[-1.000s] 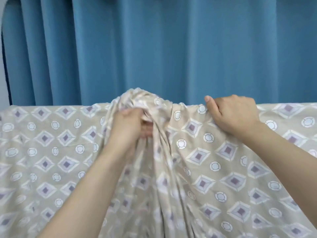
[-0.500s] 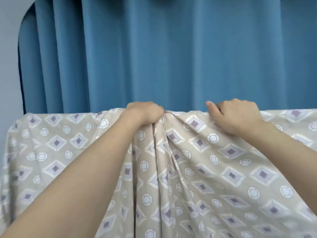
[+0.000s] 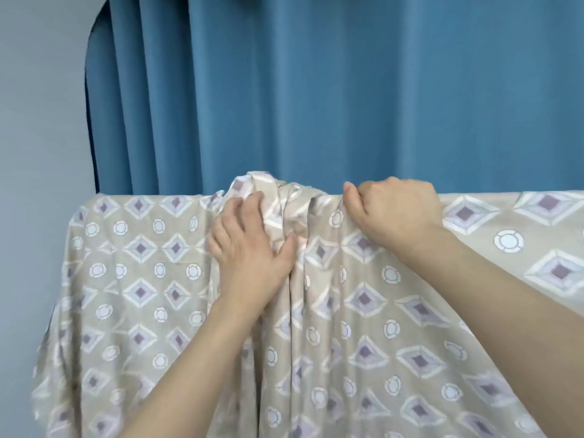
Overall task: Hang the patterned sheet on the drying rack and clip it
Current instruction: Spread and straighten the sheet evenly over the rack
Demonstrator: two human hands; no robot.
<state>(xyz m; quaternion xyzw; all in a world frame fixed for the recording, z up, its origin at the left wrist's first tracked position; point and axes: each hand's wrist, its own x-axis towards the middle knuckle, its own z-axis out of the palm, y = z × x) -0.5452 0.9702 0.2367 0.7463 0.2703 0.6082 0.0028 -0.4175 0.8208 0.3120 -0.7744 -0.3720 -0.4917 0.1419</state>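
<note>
The sheet [image 3: 395,298], soft beige cloth printed with diamonds and rings, hangs draped over a hidden straight edge (the rack itself is covered), bunched into folds at the top middle. The left hand [image 3: 249,245] lies flat, fingers spread against the bunch. The right hand [image 3: 395,210] clenches the top edge. Pleated blue curtain [image 3: 316,90] behind.

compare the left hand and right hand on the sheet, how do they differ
The left hand lies with fingers spread, thumb out, against the bunched folds of the sheet; the right hand is curled, gripping the top edge. The left hand sits lower, below the bunch; the right hand is up at the fold line. Both touch the sheet near its middle.
</note>
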